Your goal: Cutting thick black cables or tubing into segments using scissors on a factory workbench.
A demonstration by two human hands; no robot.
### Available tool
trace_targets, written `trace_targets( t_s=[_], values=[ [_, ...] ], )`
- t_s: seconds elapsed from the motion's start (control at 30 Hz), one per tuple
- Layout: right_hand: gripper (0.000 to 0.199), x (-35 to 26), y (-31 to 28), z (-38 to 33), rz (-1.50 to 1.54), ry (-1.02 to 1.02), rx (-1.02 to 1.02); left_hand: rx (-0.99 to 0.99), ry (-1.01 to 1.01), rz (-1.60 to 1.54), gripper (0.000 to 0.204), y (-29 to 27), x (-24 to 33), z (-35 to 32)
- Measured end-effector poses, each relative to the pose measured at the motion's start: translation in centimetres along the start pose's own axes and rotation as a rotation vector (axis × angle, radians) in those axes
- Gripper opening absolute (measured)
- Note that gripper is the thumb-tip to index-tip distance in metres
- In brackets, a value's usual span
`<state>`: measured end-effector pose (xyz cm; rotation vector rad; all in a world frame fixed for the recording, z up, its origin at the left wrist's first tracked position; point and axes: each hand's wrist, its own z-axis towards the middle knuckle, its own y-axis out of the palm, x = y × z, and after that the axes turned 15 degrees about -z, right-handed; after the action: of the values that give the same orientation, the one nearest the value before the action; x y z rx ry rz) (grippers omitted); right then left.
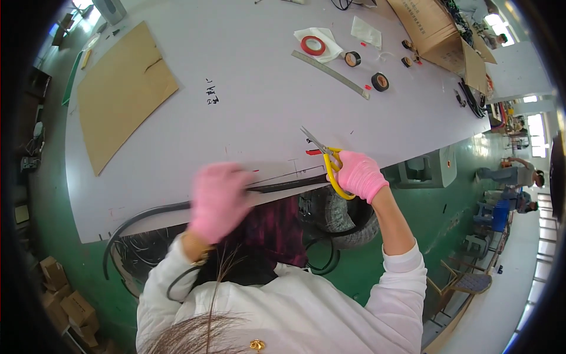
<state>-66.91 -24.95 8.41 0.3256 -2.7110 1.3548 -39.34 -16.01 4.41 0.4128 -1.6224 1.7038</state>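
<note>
My right hand, in a pink glove, is closed round the yellow handles of a pair of scissors. The blades point away from me and to the left, above the tabletop. A black cable or tube runs along the table's near edge, hanging over it at the left and passing close to my right hand. My left hand, also gloved in pink, is over the cable and smeared by motion, so its fingers and any grip are unclear. Just left of the scissors lies a small red piece.
The pale table has pen marks near its front edge. On it lie a cardboard sheet, a steel ruler, a red tape roll and black tape rolls. An open carton stands far right. Below the edge sits a wrapped coil.
</note>
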Motion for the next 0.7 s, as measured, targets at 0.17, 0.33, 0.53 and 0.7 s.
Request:
trace_targets(
  t_s=[0.17, 0.33, 0.53, 0.7],
  values=[
    [0.037, 0.0, 0.8, 0.0, 0.012, -0.072, 0.074, -0.187, -0.082, -0.029, 0.026, 6.9, 6.7, 6.1],
    [0.037, 0.2, 0.3, -0.2, 0.05, -0.067, 0.05, -0.203, -0.234, -0.002, 0.027, 8.4, 8.2, 8.2],
    [0.035, 0.8, 1.2, -0.3, 0.046, -0.107, 0.119, -0.179, -0.279, 0.094, 0.032, 8.9, 9.0, 9.0],
    [0.027, 1.6, 3.8, -1.7, 0.305, -0.264, 0.466, -0.055, -0.172, 0.041, 0.028, 9.0, 8.4, 8.1]
  ],
)
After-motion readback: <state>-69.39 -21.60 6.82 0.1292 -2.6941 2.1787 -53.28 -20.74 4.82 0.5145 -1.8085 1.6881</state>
